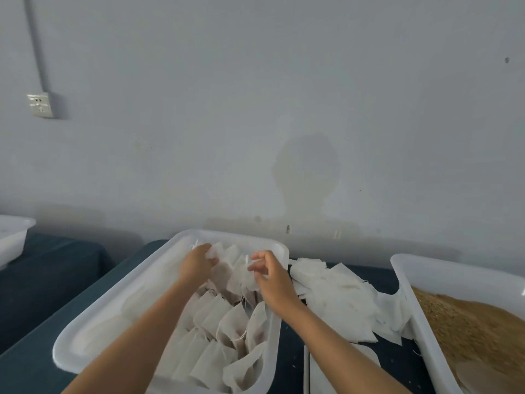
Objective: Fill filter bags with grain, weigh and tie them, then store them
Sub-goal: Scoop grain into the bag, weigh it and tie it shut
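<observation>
White tray (pixel 93 322) of filled filter bags (pixel 224 322); both hands, left (pixel 196 264) and right (pixel 272 275), pinching a bag (pixel 227 260) over it; empty bags (pixel 335 294) and grain tray (pixel 420 322) alongside.

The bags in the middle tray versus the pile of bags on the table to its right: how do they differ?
The bags in the middle tray look plump, and strings show at some tops; the pile on the table lies flat.
The tray bags stand packed in rows inside the white tray; the pile is spread loose on the dark table, between that tray and the grain tray.
The left hand and right hand work over the tray bags, not the pile.
Both are whitish fabric.
</observation>
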`<state>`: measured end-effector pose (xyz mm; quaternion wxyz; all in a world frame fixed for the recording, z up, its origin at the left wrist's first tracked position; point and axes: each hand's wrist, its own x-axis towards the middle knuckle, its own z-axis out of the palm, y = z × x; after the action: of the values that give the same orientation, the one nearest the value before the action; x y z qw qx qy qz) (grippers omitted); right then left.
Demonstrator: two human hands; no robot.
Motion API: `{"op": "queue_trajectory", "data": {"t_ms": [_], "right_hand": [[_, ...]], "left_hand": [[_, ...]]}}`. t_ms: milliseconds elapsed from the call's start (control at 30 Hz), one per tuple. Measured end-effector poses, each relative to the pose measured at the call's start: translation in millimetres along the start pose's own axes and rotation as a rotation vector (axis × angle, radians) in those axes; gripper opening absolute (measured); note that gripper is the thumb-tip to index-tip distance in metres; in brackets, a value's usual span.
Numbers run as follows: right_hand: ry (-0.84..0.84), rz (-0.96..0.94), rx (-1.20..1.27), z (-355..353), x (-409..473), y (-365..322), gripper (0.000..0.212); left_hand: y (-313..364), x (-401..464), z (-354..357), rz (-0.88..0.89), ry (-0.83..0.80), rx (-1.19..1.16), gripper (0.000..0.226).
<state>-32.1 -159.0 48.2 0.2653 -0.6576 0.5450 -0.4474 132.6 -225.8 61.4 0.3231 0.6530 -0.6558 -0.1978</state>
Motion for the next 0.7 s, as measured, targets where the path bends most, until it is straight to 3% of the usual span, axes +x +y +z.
{"op": "queue_trajectory", "data": {"t_ms": [67,233,300,367,533,700], "right_hand": [[-0.080,0.007,-0.050,3,0,6,0.028],[-0.202,-0.001,-0.182,7,2,10,0.029],[-0.224,-0.015,-0.254,11,1,11,0.027],[-0.231,-0.028,-0.304,13,1,13,0.026],[-0.199,-0.017,-0.141,9,2,13,0.025],[0.053,-0.032,0.019,-23,4,19,0.031]], "left_hand": [[-18,9,3,-0.061,-0.032,0.041,0.020],[-38,15,9,-0.039,-0.192,0.323,0.003],[-42,16,14,-0.017,-0.255,0.485,0.025],[-41,15,18,0.021,-0.274,0.642,0.025],[-30,11,25,0.006,-0.173,0.865,0.027],[-2,7,28,0.146,0.065,0.886,0.033]]}}
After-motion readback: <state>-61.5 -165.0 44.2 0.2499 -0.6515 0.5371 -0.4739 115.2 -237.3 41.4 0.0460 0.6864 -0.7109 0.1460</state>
